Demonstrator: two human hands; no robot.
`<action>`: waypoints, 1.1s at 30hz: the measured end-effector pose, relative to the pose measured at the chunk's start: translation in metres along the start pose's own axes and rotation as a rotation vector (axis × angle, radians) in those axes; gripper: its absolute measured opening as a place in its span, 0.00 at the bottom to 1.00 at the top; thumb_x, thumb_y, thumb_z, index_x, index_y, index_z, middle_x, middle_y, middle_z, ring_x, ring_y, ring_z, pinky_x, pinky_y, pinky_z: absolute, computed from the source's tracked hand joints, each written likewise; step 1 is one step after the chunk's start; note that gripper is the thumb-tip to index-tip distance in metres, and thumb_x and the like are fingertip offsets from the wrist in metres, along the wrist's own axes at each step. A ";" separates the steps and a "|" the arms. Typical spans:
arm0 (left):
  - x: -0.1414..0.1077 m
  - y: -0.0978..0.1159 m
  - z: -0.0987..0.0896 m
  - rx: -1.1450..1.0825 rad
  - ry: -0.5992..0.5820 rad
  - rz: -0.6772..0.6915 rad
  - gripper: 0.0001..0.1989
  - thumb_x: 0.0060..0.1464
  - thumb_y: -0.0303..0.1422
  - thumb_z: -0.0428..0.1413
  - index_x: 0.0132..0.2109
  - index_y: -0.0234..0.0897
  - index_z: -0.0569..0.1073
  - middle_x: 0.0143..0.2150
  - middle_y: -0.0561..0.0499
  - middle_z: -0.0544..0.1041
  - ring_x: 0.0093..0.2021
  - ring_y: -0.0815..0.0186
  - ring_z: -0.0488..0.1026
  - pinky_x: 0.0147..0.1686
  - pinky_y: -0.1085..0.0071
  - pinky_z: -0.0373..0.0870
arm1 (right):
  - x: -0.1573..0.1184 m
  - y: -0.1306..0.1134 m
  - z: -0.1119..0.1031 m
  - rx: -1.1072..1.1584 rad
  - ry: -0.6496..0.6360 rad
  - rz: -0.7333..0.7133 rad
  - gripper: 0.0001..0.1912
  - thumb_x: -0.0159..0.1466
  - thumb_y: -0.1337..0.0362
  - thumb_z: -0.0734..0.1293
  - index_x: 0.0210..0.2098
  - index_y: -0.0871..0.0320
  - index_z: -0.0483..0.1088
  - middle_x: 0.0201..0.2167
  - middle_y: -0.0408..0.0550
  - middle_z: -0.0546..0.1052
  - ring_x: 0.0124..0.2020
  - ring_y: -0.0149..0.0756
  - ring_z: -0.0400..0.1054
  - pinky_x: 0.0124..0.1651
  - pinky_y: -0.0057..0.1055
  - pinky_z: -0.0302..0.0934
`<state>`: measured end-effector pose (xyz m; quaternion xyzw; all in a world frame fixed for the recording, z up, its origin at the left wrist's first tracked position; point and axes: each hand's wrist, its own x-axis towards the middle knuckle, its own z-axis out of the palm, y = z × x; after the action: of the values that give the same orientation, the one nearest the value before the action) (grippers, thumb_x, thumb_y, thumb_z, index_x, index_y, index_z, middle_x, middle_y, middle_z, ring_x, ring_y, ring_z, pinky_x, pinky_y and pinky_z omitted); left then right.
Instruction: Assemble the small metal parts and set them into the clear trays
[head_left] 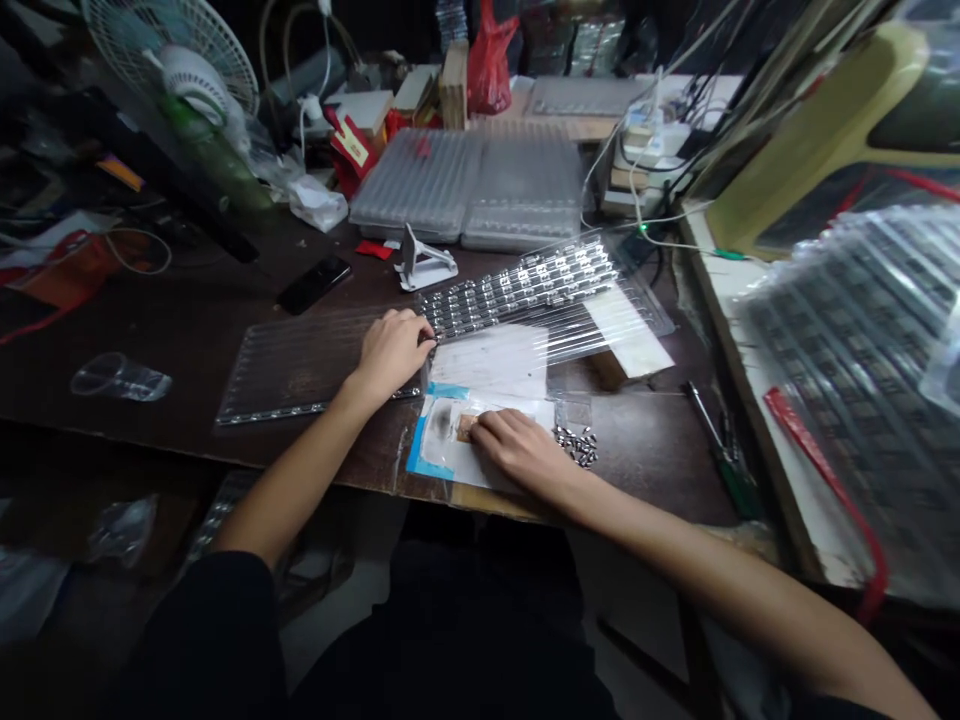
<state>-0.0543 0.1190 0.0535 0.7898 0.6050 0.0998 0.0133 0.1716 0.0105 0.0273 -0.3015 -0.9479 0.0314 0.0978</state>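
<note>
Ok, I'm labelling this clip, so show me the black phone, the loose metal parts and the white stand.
Black phone (313, 285): head view, middle of its face.
Loose metal parts (575, 446): head view, middle of the pile.
White stand (429, 271): head view, its flat base.

Light is dim overall, pooling on the middle of the counter (187, 345) and across the left hand (394, 350) and right hand (517, 450). Hard little glints spark off the metal rows in the clear plastic tray (517, 290). The tray (847, 320) at right smears into blur, the fan (176, 65) is soft, wide-angle distortion bends both edges, and the lower left sinks into deep shadow.
</note>
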 end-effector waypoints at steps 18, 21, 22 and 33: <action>-0.092 0.063 0.015 -0.680 0.028 0.047 0.08 0.63 0.32 0.51 0.44 0.38 0.74 0.42 0.49 0.79 0.42 0.63 0.75 0.43 0.68 0.71 | -0.048 0.067 -0.044 0.351 -0.290 0.465 0.03 0.61 0.68 0.70 0.33 0.54 0.76 0.31 0.47 0.80 0.31 0.37 0.73 0.30 0.29 0.57; -0.099 0.058 0.026 -0.732 -0.005 0.063 0.06 0.61 0.35 0.57 0.42 0.39 0.76 0.41 0.49 0.80 0.41 0.63 0.76 0.43 0.67 0.72 | -0.048 0.068 -0.046 0.418 -0.266 0.414 0.04 0.62 0.68 0.68 0.34 0.55 0.76 0.33 0.47 0.80 0.33 0.37 0.73 0.34 0.29 0.60; -0.100 0.057 0.027 -0.745 -0.003 0.072 0.06 0.60 0.35 0.57 0.41 0.39 0.77 0.40 0.49 0.81 0.41 0.62 0.77 0.43 0.67 0.72 | -0.048 0.069 -0.048 0.447 -0.252 0.413 0.04 0.62 0.68 0.67 0.34 0.56 0.75 0.33 0.47 0.80 0.33 0.36 0.73 0.35 0.29 0.60; -0.106 0.054 0.030 -0.719 0.052 0.185 0.04 0.60 0.33 0.58 0.40 0.40 0.77 0.40 0.48 0.81 0.43 0.61 0.77 0.48 0.61 0.72 | -0.025 0.052 -0.033 0.560 0.093 0.357 0.16 0.66 0.73 0.60 0.46 0.59 0.77 0.40 0.53 0.78 0.40 0.38 0.73 0.43 0.32 0.66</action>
<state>-0.0238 0.0062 0.0165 0.7833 0.4575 0.3265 0.2655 0.2282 0.0386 0.0493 -0.4252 -0.8292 0.2937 0.2129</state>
